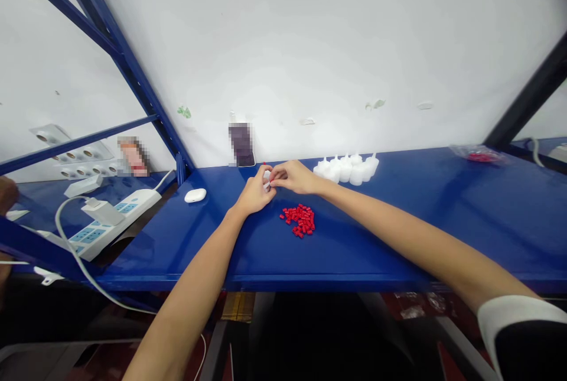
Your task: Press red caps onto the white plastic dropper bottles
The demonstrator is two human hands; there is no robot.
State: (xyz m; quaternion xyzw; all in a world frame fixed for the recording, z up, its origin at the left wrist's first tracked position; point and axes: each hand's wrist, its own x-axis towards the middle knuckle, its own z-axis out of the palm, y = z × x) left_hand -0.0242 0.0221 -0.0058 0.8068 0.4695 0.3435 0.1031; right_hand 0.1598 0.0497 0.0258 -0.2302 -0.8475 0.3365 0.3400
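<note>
My left hand (pixel 253 194) is wrapped around a small white bottle (pixel 266 175), covering much of it. A bit of red, which looks like a small cap, shows just above the left fingers. From the right, my right hand (pixel 293 178) has its thumb and fingers pinched on the bottle's side. Nearer to me, below both hands, lies a loose pile of small red caps (pixel 302 218) on the blue table (pixel 363 239). A cluster of white bottles with pointed tips (pixel 346 169) stands upright beyond my right wrist.
A phone (pixel 243 145) leans on the white wall behind my hands. To the left lie a white earbud case (pixel 195 195) and a power strip (pixel 110 221) with a cable. A clear bag with red pieces (pixel 481 156) sits at the far right. Blue posts frame the left side.
</note>
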